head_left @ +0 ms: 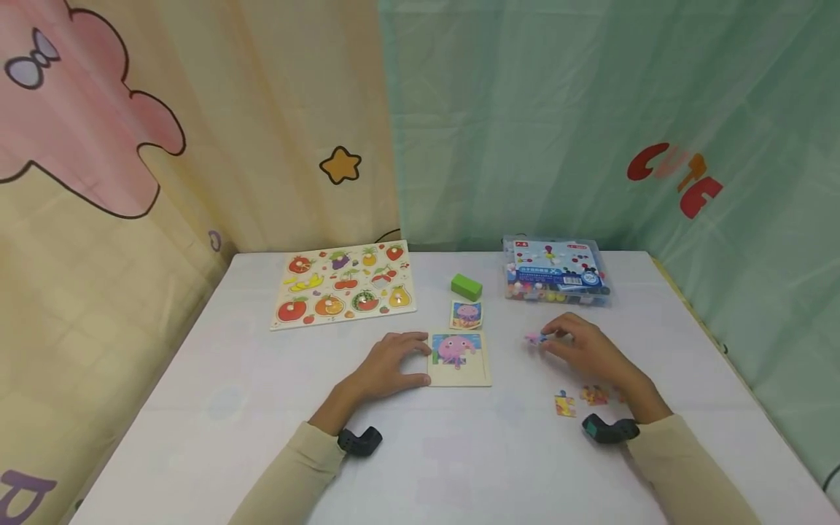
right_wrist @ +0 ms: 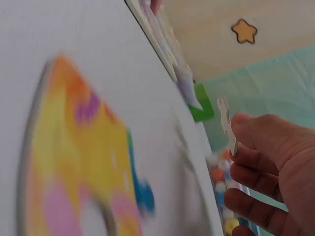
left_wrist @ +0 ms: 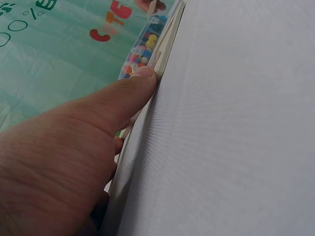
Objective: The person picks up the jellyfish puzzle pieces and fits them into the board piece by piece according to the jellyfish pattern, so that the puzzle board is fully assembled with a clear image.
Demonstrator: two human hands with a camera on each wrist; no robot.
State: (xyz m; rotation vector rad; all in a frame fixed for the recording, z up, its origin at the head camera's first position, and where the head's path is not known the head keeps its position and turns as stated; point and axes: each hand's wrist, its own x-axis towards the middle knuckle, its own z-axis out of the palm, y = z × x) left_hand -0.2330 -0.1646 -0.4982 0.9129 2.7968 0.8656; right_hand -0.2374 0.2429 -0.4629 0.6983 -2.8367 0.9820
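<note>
A square wooden puzzle board (head_left: 469,373) lies on the table, its upper part filled with pieces that show a pink octopus. My left hand (head_left: 390,367) grips this board at its left edge, with the thumb at the near corner and the fingers at the far one. In the left wrist view the thumb (left_wrist: 133,91) lies along the board's edge. To the right of the board, my right hand (head_left: 580,348) pinches a small pink and blue puzzle piece (head_left: 534,338). From the right wrist the held puzzle piece (right_wrist: 227,125) is seen edge-on between thumb and fingers.
Loose puzzle pieces (head_left: 564,404) lie near the right wrist. Above the board are an octopus picture card (head_left: 467,315) and a green block (head_left: 467,286). Farther back stand a fruit board (head_left: 348,286) at left and a clear box of coloured parts (head_left: 556,271) at right.
</note>
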